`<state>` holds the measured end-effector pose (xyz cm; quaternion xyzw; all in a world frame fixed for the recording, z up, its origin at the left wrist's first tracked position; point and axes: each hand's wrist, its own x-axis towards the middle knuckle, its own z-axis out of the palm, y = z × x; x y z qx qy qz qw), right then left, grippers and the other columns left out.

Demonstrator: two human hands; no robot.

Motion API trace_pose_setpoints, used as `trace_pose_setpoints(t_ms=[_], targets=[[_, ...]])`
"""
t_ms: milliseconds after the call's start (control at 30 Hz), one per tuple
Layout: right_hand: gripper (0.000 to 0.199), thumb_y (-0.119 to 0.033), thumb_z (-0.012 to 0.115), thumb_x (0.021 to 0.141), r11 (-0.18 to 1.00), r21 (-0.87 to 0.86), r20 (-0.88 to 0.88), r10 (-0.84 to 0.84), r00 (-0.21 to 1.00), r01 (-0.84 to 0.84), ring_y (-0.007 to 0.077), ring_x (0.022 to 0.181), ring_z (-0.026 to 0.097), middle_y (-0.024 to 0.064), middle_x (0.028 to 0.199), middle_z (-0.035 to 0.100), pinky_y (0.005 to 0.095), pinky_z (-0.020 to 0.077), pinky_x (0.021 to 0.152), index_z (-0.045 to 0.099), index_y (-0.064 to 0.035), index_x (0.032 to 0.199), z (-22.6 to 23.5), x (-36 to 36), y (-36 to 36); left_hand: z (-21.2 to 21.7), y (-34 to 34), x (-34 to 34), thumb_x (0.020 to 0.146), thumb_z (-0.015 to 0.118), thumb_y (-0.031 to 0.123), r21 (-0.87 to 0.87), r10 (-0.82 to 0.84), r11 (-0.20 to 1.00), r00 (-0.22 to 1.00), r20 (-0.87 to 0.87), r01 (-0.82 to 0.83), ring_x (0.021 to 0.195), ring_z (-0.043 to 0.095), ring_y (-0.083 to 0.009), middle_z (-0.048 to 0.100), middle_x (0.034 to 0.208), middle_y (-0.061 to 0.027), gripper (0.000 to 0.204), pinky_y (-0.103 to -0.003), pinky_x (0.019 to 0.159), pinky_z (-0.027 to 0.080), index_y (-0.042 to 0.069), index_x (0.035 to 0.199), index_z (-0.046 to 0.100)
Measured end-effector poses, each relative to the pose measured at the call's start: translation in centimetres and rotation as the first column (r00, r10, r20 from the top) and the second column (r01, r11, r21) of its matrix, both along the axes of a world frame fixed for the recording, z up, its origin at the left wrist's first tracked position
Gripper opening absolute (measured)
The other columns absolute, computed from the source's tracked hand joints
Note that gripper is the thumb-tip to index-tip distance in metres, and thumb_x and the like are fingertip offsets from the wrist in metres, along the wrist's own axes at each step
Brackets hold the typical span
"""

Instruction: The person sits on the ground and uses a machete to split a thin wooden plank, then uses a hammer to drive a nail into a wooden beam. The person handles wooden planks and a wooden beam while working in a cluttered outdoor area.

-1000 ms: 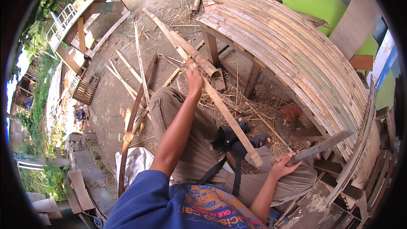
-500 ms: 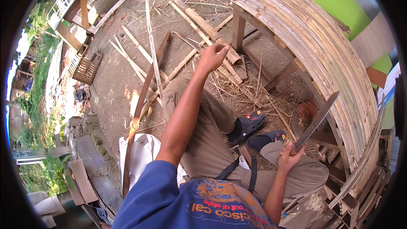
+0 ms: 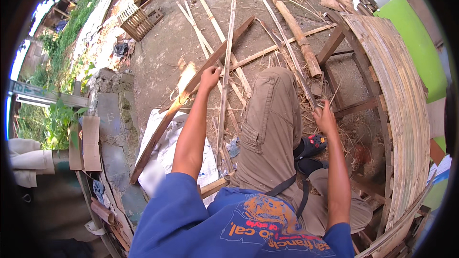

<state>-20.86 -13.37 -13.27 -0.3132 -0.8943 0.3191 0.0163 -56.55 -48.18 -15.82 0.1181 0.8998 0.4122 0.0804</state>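
Note:
My left hand (image 3: pixel 209 77) is closed beside a long dark-brown plank (image 3: pixel 197 82) that slants across the ground at my left. Its fingertips point toward a pale bamboo strip (image 3: pixel 228 55); whatever they pinch, if anything, is too small to tell. In my right hand (image 3: pixel 325 117) is the handle of a machete, its dark blade (image 3: pixel 306 88) tilted away and to the left, past my raised knee. A thick bamboo pole (image 3: pixel 291 24) lies beyond the blade, with thinner split strips (image 3: pixel 277 19) alongside it.
A slatted bamboo table (image 3: pixel 397 91) stands on the right. Pale split bamboo pieces (image 3: pixel 213 21) and shavings litter the dirt ground. White sacking (image 3: pixel 203 155) lies by my left side, next to a low block wall (image 3: pixel 112 114). A slatted crate (image 3: pixel 135 21) sits at the far left.
My left hand has moved left, from near the bamboo pole to the plank. The machete in my right hand has swung from pointing right to pointing away and left. My view has turned leftward.

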Motion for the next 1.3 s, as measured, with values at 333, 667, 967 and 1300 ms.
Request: trace_pose_setpoints(t_ms=[333, 667, 967, 1300], targets=[[0.066, -0.021, 0.077, 0.082, 0.954, 0.23, 0.087, -0.219, 0.972, 0.195, 0.0389, 0.099, 0.068, 0.0207, 0.1, 0.071, 0.0507, 0.0485, 0.087, 0.04, -0.0049, 0.134, -8.7, 1.2, -1.2, -9.3, -17.0, 0.2, 0.092, 0.067, 0.04, -0.541, -0.213, 0.757, 0.92, 0.329, 0.368, 0.103, 0.071, -0.0306, 0.073, 0.109, -0.0215, 0.048, -0.04, 0.09, 0.053, -0.003, 0.112, 0.07], [0.062, -0.014, 0.07, 0.087, 0.919, 0.338, 0.329, -0.319, 0.889, 0.205, 0.0371, 0.119, 0.058, 0.0205, 0.126, 0.061, 0.0502, 0.0418, 0.101, 0.042, -0.0066, 0.142, -11.6, 10.8, 2.1, -9.9, -13.6, -0.2, 0.092, 0.065, 0.044, -0.359, -0.109, 0.926, 0.993, 0.055, 0.121, 0.096, 0.07, -0.0353, 0.072, 0.1, -0.0238, 0.051, -0.042, 0.088, 0.053, -0.004, 0.107, 0.069], [0.05, -0.011, 0.069, 0.09, 0.945, 0.08, -0.117, -0.307, 0.945, 0.317, 0.0258, 0.092, 0.065, 0.0176, 0.117, 0.062, 0.0395, 0.0525, 0.083, 0.048, -0.003, 0.135, -4.5, 6.4, 5.1, -10.6, -18.6, 4.2, 0.083, 0.042, 0.085, -0.065, 0.566, 0.103, 0.005, 0.824, -0.993, 0.125, 0.055, -0.0333, 0.054, 0.139, -0.0201, 0.106, -0.056, 0.103, 0.041, 0.0, 0.145, 0.043], [0.044, -0.01, 0.066, 0.092, 0.972, 0.058, 0.008, -0.227, 0.974, 0.226, 0.0251, 0.093, 0.065, 0.0166, 0.107, 0.064, 0.0406, 0.0527, 0.08, 0.049, -0.0047, 0.133, 1.3, 21.5, 4.2, -16.4, -26.0, 0.3, 0.092, 0.051, 0.027, 0.669, 0.418, -0.445, 0.523, 0.743, -0.595, 0.122, 0.058, -0.0356, 0.06, 0.133, -0.0164, 0.046, -0.053, 0.107, 0.043, 0.003, 0.131, 0.056]])
